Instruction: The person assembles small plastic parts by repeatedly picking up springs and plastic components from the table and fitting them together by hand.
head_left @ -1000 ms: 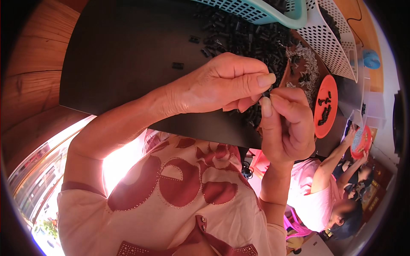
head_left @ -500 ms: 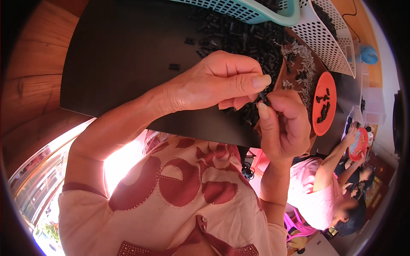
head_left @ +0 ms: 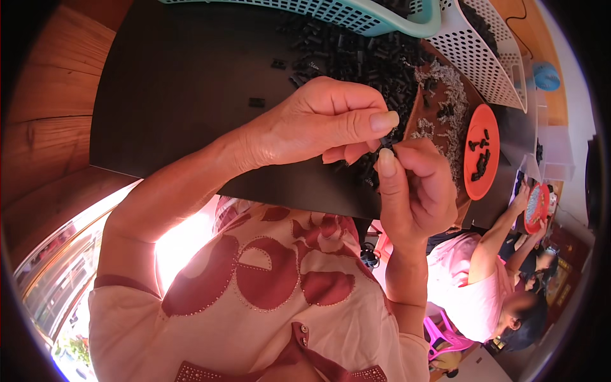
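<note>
My left hand and my right hand meet fingertip to fingertip above the near edge of a black table mat. Together they pinch a small black part, which the thumbs and fingers mostly hide. Just beyond the hands, a heap of similar small black parts lies on the mat. A single loose part sits apart, to the left of the heap.
A teal mesh basket and a white mesh basket stand at the far edge. An orange dish with a few black parts lies to the right, beside pale shavings. Another person sits at the right, holding a second orange dish.
Both hands stay together over the mat's edge. My right thumb has closed up toward my left thumb tip, and the view has shifted slightly.
</note>
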Action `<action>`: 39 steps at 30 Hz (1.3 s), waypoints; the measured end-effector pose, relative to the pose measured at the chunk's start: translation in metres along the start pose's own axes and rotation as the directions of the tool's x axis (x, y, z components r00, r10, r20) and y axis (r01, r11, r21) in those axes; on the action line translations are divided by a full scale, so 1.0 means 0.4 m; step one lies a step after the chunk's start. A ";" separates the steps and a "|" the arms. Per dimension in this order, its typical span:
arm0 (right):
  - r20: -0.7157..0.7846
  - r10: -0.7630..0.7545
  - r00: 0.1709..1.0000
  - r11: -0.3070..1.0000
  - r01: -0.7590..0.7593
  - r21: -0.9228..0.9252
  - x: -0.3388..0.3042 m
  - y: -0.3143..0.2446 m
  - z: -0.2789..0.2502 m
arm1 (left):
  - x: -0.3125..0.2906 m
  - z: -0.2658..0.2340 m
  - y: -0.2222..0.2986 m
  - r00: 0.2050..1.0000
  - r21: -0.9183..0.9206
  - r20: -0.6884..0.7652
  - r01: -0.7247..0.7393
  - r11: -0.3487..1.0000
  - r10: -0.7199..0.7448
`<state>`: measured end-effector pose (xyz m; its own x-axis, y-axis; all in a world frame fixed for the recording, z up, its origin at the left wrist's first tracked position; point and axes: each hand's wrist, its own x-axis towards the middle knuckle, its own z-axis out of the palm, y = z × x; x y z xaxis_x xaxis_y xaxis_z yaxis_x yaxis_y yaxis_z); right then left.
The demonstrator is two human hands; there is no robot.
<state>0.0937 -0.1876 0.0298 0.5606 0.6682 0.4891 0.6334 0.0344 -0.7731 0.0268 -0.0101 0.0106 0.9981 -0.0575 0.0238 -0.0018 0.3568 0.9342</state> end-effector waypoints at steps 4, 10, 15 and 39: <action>-0.007 0.066 0.998 0.992 -0.065 0.109 0.002 -0.004 0.003 | 0.000 -0.003 0.001 0.999 -0.064 0.004 0.050 0.997 -0.050; 0.012 -0.048 0.999 0.989 0.046 0.143 0.016 0.020 0.000 | 0.005 -0.010 -0.009 0.997 -0.240 0.045 0.065 0.969 -0.056; 0.157 -0.006 0.988 0.984 -0.022 0.176 0.073 0.024 -0.018 | -0.005 -0.006 0.013 0.993 -0.360 0.027 0.119 0.925 -0.117; 0.097 -0.151 0.984 0.966 0.126 0.225 0.045 0.050 0.020 | -0.003 0.002 -0.005 0.974 -0.326 0.101 0.224 0.919 -0.202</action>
<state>0.1121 -0.1688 0.0199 0.4042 0.7243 0.5586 0.5627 0.2846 -0.7761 0.0258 -0.0116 0.0089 0.9664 -0.2219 -0.1298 0.2424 0.6184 0.7475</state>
